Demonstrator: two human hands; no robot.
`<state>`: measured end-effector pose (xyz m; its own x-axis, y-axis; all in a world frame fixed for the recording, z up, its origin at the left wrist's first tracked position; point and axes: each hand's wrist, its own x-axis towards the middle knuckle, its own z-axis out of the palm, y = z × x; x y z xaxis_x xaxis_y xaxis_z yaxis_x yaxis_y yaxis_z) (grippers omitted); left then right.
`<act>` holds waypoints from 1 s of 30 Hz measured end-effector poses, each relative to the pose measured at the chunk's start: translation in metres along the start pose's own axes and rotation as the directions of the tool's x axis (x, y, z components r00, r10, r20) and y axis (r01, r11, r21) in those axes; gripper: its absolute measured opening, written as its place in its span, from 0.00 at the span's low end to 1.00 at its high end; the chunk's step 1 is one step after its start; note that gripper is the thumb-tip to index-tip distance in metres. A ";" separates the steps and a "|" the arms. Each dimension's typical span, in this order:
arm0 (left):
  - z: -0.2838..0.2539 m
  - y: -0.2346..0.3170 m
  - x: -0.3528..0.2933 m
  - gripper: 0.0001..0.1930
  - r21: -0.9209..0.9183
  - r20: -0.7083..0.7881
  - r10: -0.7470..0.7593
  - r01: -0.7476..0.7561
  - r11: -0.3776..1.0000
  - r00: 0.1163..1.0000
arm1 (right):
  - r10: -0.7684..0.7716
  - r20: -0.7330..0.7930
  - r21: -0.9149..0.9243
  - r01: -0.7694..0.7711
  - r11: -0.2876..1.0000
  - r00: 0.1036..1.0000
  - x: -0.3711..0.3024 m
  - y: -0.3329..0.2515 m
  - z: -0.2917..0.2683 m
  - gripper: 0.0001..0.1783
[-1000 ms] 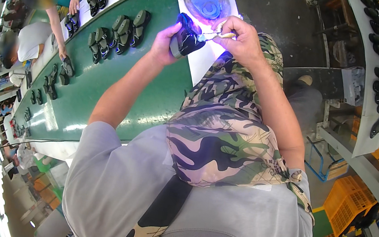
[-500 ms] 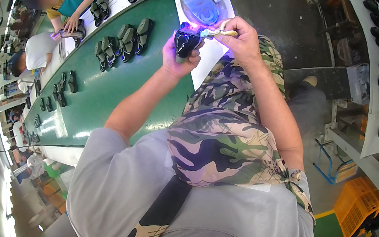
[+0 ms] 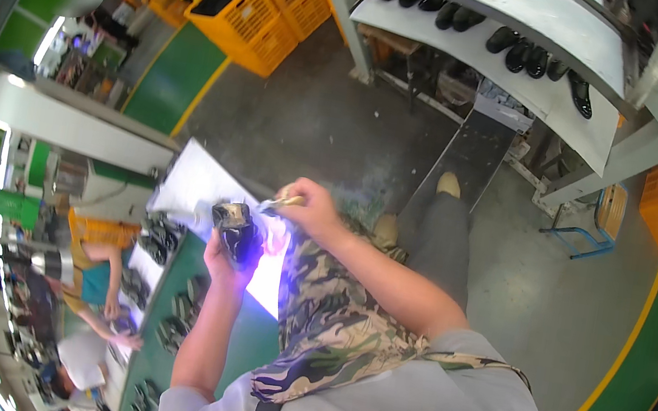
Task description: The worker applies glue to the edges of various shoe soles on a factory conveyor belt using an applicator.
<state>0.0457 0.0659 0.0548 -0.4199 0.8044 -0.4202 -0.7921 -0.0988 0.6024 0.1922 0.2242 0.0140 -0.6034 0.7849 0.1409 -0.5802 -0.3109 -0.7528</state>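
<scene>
1. Held the glossy black shoe [image 3: 236,239] in the left hand [image 3: 226,267], raised in front of the body, above the white sheet [image 3: 195,171] at the end of the green tabletop [image 3: 252,337].
2. Wrapped the left grip around the shoe's lower part, fingers and thumb against its sides with no visible gap; probably chose that low hold to leave the upper part uncovered and to steady the shoe from beneath.
3. Pinched the right grip almost together on a slim tool with a yellowish handle [image 3: 286,201], near the shoe's upper right edge. Could not tell touching from just apart at the tip, owing to blur and glare.
4. Brought both hands close together over the sheet, likely for short, controlled strokes of the tool and for good sight of the shoe from above. Perhaps also made use there of the violet-white glow [image 3: 270,280] beside the shoe.
5. Set a pale, blurred container [image 3: 194,216] just left of the shoe, seemingly for easy reach. Lined up other dark shoes [image 3: 172,329] on the tabletop past the left forearm, perhaps for handling one at a time.
6. Looked smooth and shiny on the shoe's black side, with bright reflections, and tan in a patch at the top. Could not make out toe from heel.
</scene>
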 end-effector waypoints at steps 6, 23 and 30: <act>0.138 0.006 0.082 0.23 0.243 0.277 0.057 -0.127 0.962 0.959 | 0.027 -0.472 -0.040 -0.052 0.998 0.881 -0.009 0.004 -0.143 0.11; 0.596 -0.080 0.219 0.31 0.498 0.807 0.145 -0.529 -0.687 0.572 | 0.202 -0.637 0.036 -0.233 0.972 0.744 -0.009 0.038 -0.241 0.14; 0.424 -0.094 0.160 0.26 0.317 0.947 0.142 -0.916 -0.245 0.290 | 0.195 -0.667 0.087 -0.185 0.979 0.719 -0.023 0.045 -0.248 0.13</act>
<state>0.2400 0.4522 0.2186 0.1854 0.7737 0.6059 0.7194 -0.5269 0.4527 0.3152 0.3253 -0.1824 -0.1817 0.8611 -0.4748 -0.5040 -0.4961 -0.7070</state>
